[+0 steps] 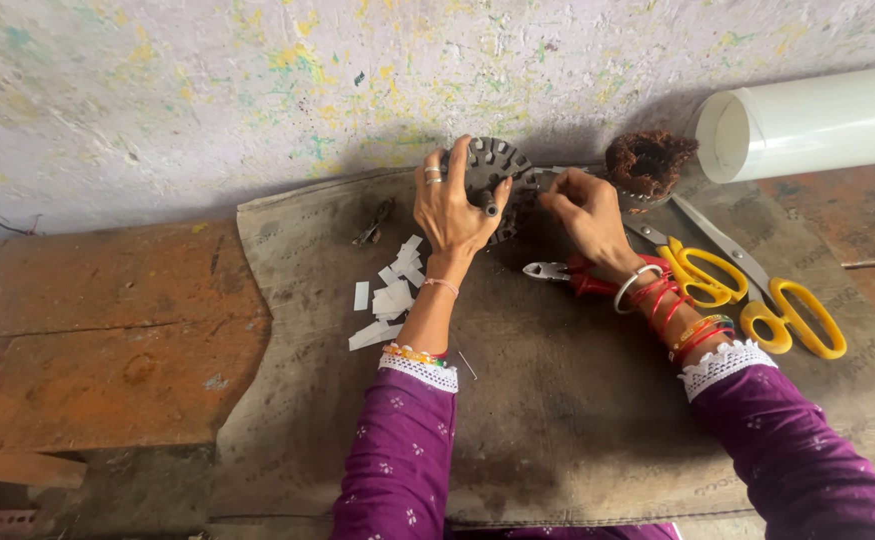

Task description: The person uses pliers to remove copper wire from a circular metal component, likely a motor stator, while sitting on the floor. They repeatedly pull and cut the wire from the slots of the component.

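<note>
a person in purple sleeves trimmed with white lace works over a worn grey-brown cloth mat [557,420] spread on a stained orange floor [107,330], against a pale wall flecked with yellow and green paint. the left hand [452,205], ringed on 2 fingers, is closed around a round, slotted dark metal core [494,165] with teeth cut around its rim, holding it tilted up on edge at the far side of the mat near the wall. the right hand [582,210], its wrist stacked with red, gold and silver bangles, has its fingertips pinched together at the right edge of the core; whether something small sits between them cannot be told. just left of the left forearm lies a loose scatter of small white paper-like strips [389,295], flat and rectangular. under the right wrist rest red-handled cutting pliers [562,272] with bright steel jaws. beside the right forearm lie 2 pairs of scissors with glossy yellow handles [747,295], their long blades pointing toward the wall. behind the right hand sits a rough, fuzzy brown ring-shaped bundle [649,160], and beyond it a smooth white plastic pipe [817,120] lies on its side, its open end facing left. a small dark metal scrap [372,225] rests near the mat's upper left corner.
</note>
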